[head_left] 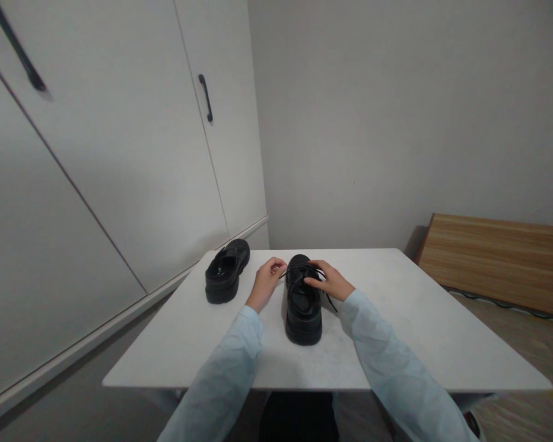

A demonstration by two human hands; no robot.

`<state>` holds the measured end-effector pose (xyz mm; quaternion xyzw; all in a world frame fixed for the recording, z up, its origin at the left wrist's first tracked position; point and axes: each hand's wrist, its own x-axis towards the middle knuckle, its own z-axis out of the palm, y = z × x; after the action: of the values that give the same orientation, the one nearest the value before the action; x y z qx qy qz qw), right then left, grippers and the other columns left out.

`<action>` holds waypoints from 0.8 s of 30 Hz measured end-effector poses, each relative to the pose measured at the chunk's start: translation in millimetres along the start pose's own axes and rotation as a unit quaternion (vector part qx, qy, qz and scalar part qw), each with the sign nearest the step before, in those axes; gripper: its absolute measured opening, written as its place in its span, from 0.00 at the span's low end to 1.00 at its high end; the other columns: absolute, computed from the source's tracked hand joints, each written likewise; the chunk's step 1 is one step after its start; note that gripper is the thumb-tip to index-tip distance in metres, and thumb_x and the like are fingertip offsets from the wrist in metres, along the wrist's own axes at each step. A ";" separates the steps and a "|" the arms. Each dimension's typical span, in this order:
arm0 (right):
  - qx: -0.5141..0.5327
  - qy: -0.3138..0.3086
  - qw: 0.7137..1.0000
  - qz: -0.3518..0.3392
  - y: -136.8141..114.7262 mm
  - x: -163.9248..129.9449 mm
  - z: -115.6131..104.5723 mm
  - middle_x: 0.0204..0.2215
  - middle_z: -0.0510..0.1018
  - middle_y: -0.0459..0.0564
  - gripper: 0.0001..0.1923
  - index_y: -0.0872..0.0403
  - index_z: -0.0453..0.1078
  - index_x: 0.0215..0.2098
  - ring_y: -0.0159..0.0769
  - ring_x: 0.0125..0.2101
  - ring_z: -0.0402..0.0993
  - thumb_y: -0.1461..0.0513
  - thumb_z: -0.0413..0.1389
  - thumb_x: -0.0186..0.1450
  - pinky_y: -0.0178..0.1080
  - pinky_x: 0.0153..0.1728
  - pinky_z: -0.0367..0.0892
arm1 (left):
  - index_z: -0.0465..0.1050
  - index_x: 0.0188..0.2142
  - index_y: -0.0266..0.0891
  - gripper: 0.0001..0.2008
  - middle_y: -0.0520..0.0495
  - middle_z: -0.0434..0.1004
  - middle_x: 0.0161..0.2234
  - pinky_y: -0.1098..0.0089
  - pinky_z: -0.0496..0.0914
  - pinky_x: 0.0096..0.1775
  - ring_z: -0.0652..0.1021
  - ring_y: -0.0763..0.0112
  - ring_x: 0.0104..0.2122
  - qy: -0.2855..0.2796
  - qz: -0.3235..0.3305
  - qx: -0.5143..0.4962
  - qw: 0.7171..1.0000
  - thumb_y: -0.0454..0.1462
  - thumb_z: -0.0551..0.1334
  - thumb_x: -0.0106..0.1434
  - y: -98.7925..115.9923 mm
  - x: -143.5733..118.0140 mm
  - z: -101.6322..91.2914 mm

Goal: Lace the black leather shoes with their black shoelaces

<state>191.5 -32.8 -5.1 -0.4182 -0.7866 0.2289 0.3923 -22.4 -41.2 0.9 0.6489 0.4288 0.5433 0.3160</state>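
A black lace-up shoe (304,322) rests on the white table, heel toward me and toe pointing away. At its left side my left hand (267,281) is closed, pinching a black shoelace (283,274) between thumb and fingertips. My right hand (330,281) lies over the lacing from the right, its fingers curled on the lace; its exact grip is partly hidden. One loose lace end hangs down below the right hand. Further left on the table stands a second black shoe (223,276), angled away, touched by neither hand.
The white table (396,344) stands before me, its far edge close to a grey wall (396,123). White cabinet doors (133,153) with dark handles rise on the left. A wood-grain panel (498,261) is at the right, beyond the table.
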 end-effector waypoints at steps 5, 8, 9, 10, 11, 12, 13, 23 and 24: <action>-0.008 0.001 1.000 0.001 -0.1 0.2 0.4 0.46 0.73 0.57 0.26 0.55 0.66 0.49 0.44 0.49 0.69 0.54 0.61 0.55 0.49 0.53 0.62 | 0.73 0.28 0.39 0.05 0.50 0.76 0.28 0.71 0.66 0.34 0.72 0.71 0.28 -0.007 0.007 0.069 0.998 0.39 0.62 0.54 4.9 -2.5 -2.6; -0.008 0.003 1.000 0.001 0.6 0.5 1.0 0.47 0.73 0.57 0.27 0.55 0.66 0.49 0.45 0.49 0.69 0.54 0.61 0.54 0.49 0.53 0.62 | 0.74 0.28 0.39 0.05 0.50 0.76 0.26 0.72 0.65 0.32 0.71 0.71 0.27 -0.012 0.004 0.080 0.997 0.39 0.62 0.53 4.8 -3.3 -4.1; -0.007 0.003 1.000 0.001 0.7 0.5 1.0 0.47 0.73 0.57 0.27 0.55 0.66 0.49 0.45 0.49 0.69 0.54 0.61 0.54 0.49 0.53 0.62 | 0.74 0.28 0.39 0.05 0.50 0.75 0.26 0.72 0.65 0.31 0.71 0.72 0.26 -0.016 0.002 0.080 0.997 0.38 0.63 0.53 4.1 -3.4 -4.6; -0.006 0.002 1.000 0.002 0.7 0.5 0.9 0.47 0.73 0.57 0.27 0.55 0.66 0.49 0.45 0.49 0.69 0.54 0.61 0.54 0.49 0.53 0.62 | 0.75 0.28 0.39 0.05 0.50 0.75 0.26 0.72 0.65 0.30 0.70 0.72 0.25 -0.019 0.000 0.079 0.997 0.38 0.63 0.53 3.4 -3.4 -5.1; -0.005 0.000 1.000 0.003 0.4 0.5 0.7 0.47 0.73 0.57 0.27 0.55 0.66 0.49 0.45 0.49 0.69 0.54 0.61 0.54 0.50 0.53 0.62 | 0.75 0.28 0.39 0.05 0.50 0.75 0.26 0.72 0.65 0.30 0.70 0.72 0.25 -0.022 -0.003 0.079 0.997 0.38 0.64 0.52 2.6 -3.4 -5.7; -0.005 -0.002 1.000 0.004 0.1 0.5 0.5 0.47 0.73 0.58 0.27 0.56 0.66 0.49 0.45 0.49 0.69 0.54 0.61 0.55 0.50 0.53 0.62 | 0.75 0.29 0.39 0.06 0.50 0.75 0.26 0.72 0.65 0.30 0.70 0.73 0.24 -0.024 -0.006 0.079 0.997 0.38 0.65 0.52 1.9 -3.3 -6.4; -0.006 -0.003 1.000 0.006 -0.4 0.4 0.2 0.47 0.72 0.58 0.27 0.56 0.66 0.49 0.45 0.49 0.69 0.54 0.61 0.55 0.50 0.53 0.62 | 0.76 0.30 0.39 0.06 0.50 0.75 0.27 0.72 0.65 0.30 0.70 0.73 0.24 -0.027 -0.011 0.080 0.996 0.38 0.65 0.51 1.4 -3.3 -7.3; -0.006 -0.004 1.000 0.006 1.0 0.6 0.6 0.47 0.72 0.59 0.27 0.57 0.65 0.49 0.45 0.49 0.69 0.54 0.61 0.55 0.49 0.53 0.63 | 0.78 0.29 0.38 0.08 0.47 0.77 0.28 0.70 0.65 0.32 0.71 0.71 0.25 -0.039 0.011 0.173 0.984 0.41 0.65 0.52 -0.2 -4.0 -15.3; -0.006 -0.004 1.000 0.005 1.7 0.7 0.7 0.47 0.72 0.59 0.27 0.57 0.65 0.49 0.45 0.49 0.70 0.54 0.61 0.55 0.49 0.53 0.63 | 0.78 0.30 0.38 0.08 0.47 0.77 0.28 0.70 0.65 0.32 0.71 0.71 0.26 -0.040 0.007 0.176 0.984 0.40 0.64 0.52 0.6 -4.0 -15.9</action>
<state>191.4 -31.3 -6.3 -0.4236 -0.7874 0.2279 0.3856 -37.9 -46.0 3.1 0.7185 0.5005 0.4351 0.2097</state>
